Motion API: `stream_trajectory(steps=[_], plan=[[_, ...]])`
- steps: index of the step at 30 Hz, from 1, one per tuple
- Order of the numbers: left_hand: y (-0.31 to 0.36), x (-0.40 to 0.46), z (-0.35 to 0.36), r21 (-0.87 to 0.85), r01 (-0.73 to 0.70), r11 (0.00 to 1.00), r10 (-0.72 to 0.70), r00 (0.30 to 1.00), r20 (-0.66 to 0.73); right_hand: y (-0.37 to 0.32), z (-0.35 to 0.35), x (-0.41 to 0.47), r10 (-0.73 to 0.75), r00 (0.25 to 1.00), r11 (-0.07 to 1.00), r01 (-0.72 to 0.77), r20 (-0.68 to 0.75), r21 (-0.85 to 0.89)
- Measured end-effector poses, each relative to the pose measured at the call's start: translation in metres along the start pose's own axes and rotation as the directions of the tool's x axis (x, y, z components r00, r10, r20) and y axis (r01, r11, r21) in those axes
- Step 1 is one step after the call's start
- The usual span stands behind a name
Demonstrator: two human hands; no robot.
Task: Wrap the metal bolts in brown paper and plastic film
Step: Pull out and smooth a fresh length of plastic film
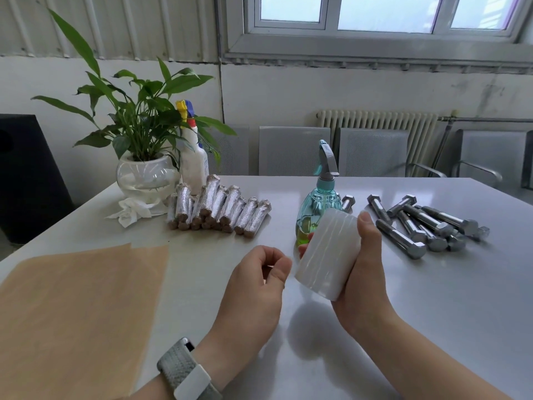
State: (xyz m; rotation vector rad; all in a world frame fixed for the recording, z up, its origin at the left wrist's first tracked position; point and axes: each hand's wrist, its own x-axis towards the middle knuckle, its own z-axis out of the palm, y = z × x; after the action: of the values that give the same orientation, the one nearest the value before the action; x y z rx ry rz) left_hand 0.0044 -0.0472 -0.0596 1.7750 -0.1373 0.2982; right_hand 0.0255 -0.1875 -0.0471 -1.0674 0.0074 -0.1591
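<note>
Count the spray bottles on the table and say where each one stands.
2. A white spray bottle stands at the back beside the potted plant. A teal spray bottle stands mid-table, just behind the film roll held in the right hand. None seem hidden.

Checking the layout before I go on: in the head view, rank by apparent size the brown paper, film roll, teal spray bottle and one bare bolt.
1. Brown paper, clearly largest.
2. Film roll and teal spray bottle: similar, and the roll is nearer, so unranked.
3. Bare bolt, smallest.
</note>
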Motion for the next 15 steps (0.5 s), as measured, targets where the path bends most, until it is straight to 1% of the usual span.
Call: stream_trajectory(steps=[3, 5, 7, 8, 11, 13, 15], plan=[[-0.0003, 0.0014, -0.0031, -0.001, -0.061, 0.998, 0.061, 0.997, -0.041, -0.0001, -0.0003, -0.0007, 0.005, 1.0, 1.0, -0.006, -0.011, -0.017], [-0.0027, 0.0024, -0.0052, -0.005, -0.058, 0.998, 0.058, 0.998, -0.003, 0.0002, -0.0009, -0.0004, 0.005, 1.0, 1.0, -0.005, -0.015, -0.013], [-0.0047, 0.0007, -0.0057, -0.076, 0.005, 0.997, 0.0, 0.998, 0.071, -0.0003, -0.0012, -0.0005, -0.001, 1.0, 1.0, 0.001, -0.012, -0.009], [-0.0054, -0.0006, -0.0048, -0.153, 0.065, 0.986, -0.05, 0.994, 0.097, -0.0004, -0.0013, -0.0003, -0.003, 1.0, 1.0, 0.003, -0.011, -0.002], [-0.0071, -0.0016, -0.0003, -0.361, 0.223, 0.906, -0.184, 0.973, 0.14, -0.0009, -0.0015, 0.0002, -0.011, 1.0, 1.0, 0.011, -0.011, 0.013], [-0.0077, -0.0011, 0.0021, -0.423, 0.268, 0.866, -0.221, 0.962, 0.158, -0.0016, -0.0014, -0.0002, -0.014, 1.0, 1.0, 0.014, -0.01, 0.008], [-0.0074, -0.0006, 0.0025, -0.428, 0.285, 0.858, -0.233, 0.957, 0.17, -0.0017, -0.0021, -0.0011, -0.025, 1.0, 1.0, 0.025, -0.006, -0.007]])
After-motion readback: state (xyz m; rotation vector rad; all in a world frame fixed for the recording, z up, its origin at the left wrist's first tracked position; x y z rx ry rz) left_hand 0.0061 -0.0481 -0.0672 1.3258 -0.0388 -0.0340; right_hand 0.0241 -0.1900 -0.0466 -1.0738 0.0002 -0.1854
